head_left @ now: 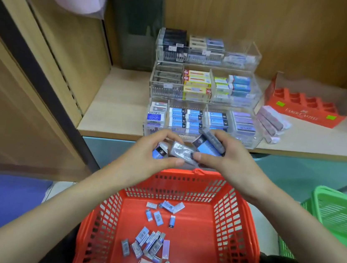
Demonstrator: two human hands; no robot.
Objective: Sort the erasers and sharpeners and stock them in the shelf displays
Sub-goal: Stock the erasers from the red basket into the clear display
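Head camera: Over a red basket (pixel 234 215), a person held several erasers just in front of the tiered acrylic display (pixel 203 91) on the shelf (pixel 116 107). The left hand (pixel 148 152) was curled round a blue eraser (pixel 159 152), its thumb and fingers also pinching one end of a grey eraser (pixel 182 152). The right hand (pixel 228 160) gripped stacked erasers (pixel 208 145) in dark-and-blue sleeves, its thumb tip touching the grey eraser's other end. The grey eraser thus lay between the two hands, level, above the basket's far rim and near the display's front row.

The erasers looked light, small and firm, with glossy wrappers or card sleeves that were likely slick. A pinch across the long sides, on the sleeve rather than the bare end, seemed the surest hold, since several blocks in one hand could slide on each other.

More loose erasers (pixel 150 242) lay scattered on the basket floor, well below both hands. The front-row compartments already held blue and purple packs. Purple erasers (pixel 269 123) lay on the shelf just beside the display, near a red cardboard tray (pixel 306 108). A green basket (pixel 337 214) stood to the right.
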